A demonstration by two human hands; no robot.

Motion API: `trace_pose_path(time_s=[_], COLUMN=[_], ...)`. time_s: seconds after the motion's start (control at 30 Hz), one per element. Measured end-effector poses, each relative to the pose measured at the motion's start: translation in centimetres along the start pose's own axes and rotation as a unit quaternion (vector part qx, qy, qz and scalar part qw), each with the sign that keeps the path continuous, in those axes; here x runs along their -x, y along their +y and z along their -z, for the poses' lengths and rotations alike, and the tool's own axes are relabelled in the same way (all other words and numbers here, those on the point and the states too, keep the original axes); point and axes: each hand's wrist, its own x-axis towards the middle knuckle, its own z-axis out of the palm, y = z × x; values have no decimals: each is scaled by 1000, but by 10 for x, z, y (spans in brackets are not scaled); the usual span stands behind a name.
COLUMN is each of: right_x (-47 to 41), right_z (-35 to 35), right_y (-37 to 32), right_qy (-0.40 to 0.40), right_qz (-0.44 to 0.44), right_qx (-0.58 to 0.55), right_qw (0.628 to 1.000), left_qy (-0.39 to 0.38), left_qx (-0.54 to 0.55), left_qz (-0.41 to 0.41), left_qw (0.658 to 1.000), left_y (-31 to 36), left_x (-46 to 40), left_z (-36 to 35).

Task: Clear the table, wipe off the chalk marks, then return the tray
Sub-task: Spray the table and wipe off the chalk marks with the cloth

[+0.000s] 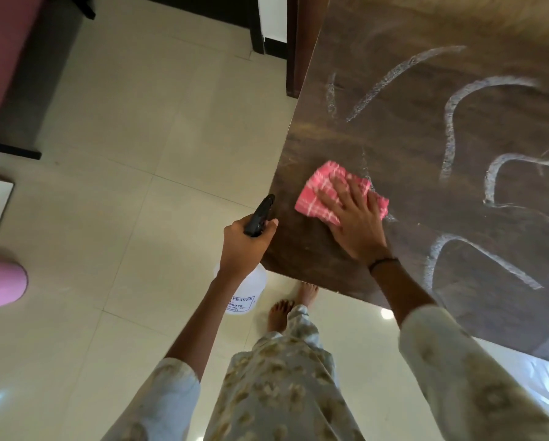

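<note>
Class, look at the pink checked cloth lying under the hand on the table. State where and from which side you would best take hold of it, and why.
Grip the pink checked cloth by the bunched edge nearest the table corner, coming from above. It lies flat and crumpled under the right hand, so only its free folds beside the fingers offer something to pinch. The left hand already holds the spray bottle.

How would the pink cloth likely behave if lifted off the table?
Probably floppy: the cloth lies bunched and creased under the right hand, which presses it flat on the table. Likely light, being thin checked fabric. It may be damp and cling slightly, since the left hand grips a spray bottle, though wetness isn't visible.
</note>
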Motion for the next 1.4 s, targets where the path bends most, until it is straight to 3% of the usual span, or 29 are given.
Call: trace_pose_path(time_s=[0.07, 0.17, 0.27, 0.4, 0.57, 0.7, 0.83, 1.0, 1.2, 1.4], right_x=[-38, -54, -11, 58, 46, -15, -33, 23, 46, 42], right_z=[5, 2, -11, -22, -10, 2, 2, -10, -9, -8], right_y=[-16, -61, -87, -50, 12, 6, -29, -22, 13, 11], right_qy=[3, 5, 11, -8, -12, 6, 21, 11, 16, 20], right_qz=[-38, 12, 91, 161, 86, 7, 40, 133, 1, -24], right_qx=[-17, -1, 5, 18, 20, -17, -18, -12, -41, -63], right_qw=[999, 1000, 996, 987, 996, 1000, 999, 991, 999, 998], left_qy=[-1, 8, 23, 22, 17, 15, 26, 10, -32, -28], left_qx=[5, -3, -23, -16, -13, -16, -36, -79, -102, -149], left_qz=[-4, -19, -20, -9, -4, -16, -31, -40, -56, -41], left_qw=[1000, 1000, 999, 1000, 1000, 1000, 999, 996, 993, 988], left_y=[5, 12, 18, 27, 35, 41, 45, 51, 63, 69], left_x=[-2, -6, -11, -14, -15, -17, -25, -33, -40, -50], left_z=[-4, -9, -14, -20, -28, -32, -35, -42, -62, -73])
